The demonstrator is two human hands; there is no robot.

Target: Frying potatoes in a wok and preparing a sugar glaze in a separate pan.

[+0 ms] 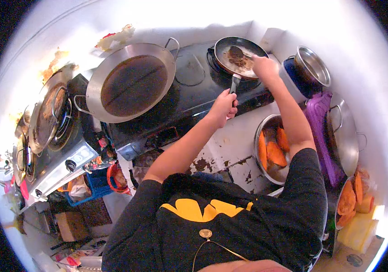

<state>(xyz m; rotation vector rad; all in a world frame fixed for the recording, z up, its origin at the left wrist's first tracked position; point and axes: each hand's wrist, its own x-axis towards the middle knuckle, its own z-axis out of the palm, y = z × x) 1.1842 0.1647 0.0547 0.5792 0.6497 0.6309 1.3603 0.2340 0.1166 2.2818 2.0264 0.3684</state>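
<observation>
My left hand point(223, 107) grips the dark handle of a frying pan point(221, 51), which sits over a burner at the right end of the black stove. Above the pan's right side, my right hand point(266, 69) is closed around the handle of a dark rounded ladle or spatula point(236, 52). That tool's head rests in brownish food point(239, 62) on the pan's bottom. Pale residue or liquid spreads around the food. The fingers of my right hand partly hide the tool's handle and the pan's right rim.
A large two-handled metal wok point(93, 81) of dark liquid stands on the stove point(190, 68). To my right, a metal bowl point(258, 149) holds orange pieces point(275, 154). Beyond it are a steel pot point(326, 80), a purple plastic item point(318, 108) and another wok point(345, 136). More pans point(40, 136) stand left.
</observation>
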